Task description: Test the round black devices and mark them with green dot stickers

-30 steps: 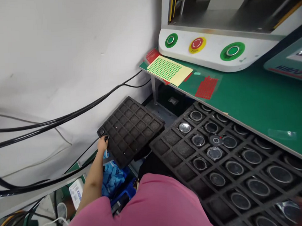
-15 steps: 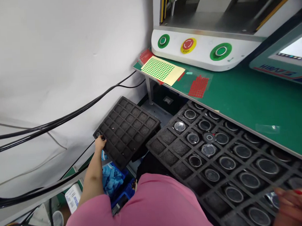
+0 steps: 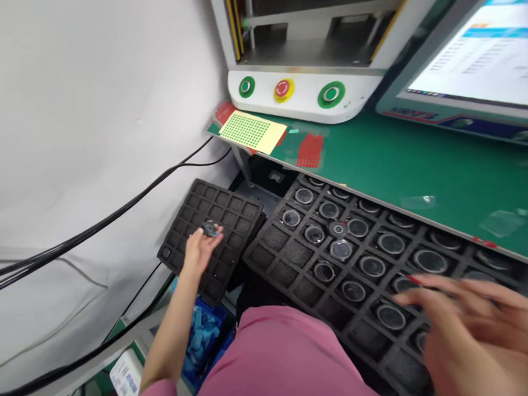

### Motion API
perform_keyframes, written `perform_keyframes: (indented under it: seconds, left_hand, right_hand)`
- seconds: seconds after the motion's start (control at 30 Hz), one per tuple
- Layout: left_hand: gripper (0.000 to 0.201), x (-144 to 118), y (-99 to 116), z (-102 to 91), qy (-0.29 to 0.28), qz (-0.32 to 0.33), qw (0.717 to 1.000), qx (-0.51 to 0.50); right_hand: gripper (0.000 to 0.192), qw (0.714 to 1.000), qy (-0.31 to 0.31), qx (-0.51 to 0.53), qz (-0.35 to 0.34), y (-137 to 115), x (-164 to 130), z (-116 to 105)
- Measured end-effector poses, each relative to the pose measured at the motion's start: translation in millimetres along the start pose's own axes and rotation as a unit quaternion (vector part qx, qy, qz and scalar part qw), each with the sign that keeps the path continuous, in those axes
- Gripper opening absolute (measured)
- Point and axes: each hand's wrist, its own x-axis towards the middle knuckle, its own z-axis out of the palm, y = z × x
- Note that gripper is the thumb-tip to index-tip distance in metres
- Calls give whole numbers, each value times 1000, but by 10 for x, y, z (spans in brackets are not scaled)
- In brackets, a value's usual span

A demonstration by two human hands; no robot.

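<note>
My left hand (image 3: 200,247) is raised over the left black foam tray (image 3: 184,225), fingers closed around a dark round watch case (image 3: 210,228). One similar dark round piece (image 3: 166,253) sits in a pocket at that tray's left corner. At the lower right, my right hand (image 3: 479,323) hovers above the right foam tray (image 3: 300,290), blurred, with thumb and index finger apart. A small red bit shows at its index fingertip; whether it is a sticker I cannot tell. Round, glass-faced watch cases (image 3: 390,317) fill many pockets of the right tray.
Behind the trays runs a green bench (image 3: 367,152) carrying a sheet of green dots (image 3: 252,131), red stickers (image 3: 310,150) and clear film (image 3: 503,222). A machine with push buttons (image 3: 283,90) and a monitor (image 3: 480,48) stand there. Cables (image 3: 116,213) cross the left side.
My left hand has come away from the left tray's corner, moving right and up with the watch case. My right hand has moved up and left into fuller view. The view has turned right.
</note>
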Motion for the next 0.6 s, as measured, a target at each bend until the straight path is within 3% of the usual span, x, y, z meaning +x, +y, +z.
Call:
perform_keyframes:
  seconds: [0.1, 0.17, 0.23, 0.3, 0.37, 0.6]
  left_hand:
    - [71, -493, 308, 624, -185, -3, 980, -78]
    - [68, -782, 461, 895, -374, -60, 908, -179]
    - [61, -965, 578, 1072, -491, -102, 834, -229]
    - [55, -1058, 666, 1203, -531, -111, 808, -230]
    - [54, -1115, 730, 1308, -541, -110, 806, -215]
    - [44, -1284, 819, 1536, -534, -124, 809, -210]
  right_hand:
    - [28, 995, -69, 27, -72, -182, -74, 127]
    - [33, 981, -118, 34, -148, -266, -95, 176]
    - [42, 968, -153, 31, -197, -315, -84, 186]
    - [47, 959, -191, 35, -207, -334, -55, 169]
    - [49, 956, -211, 43, -200, -331, -23, 151]
    - [39, 959, -166, 86, -212, -378, -32, 100]
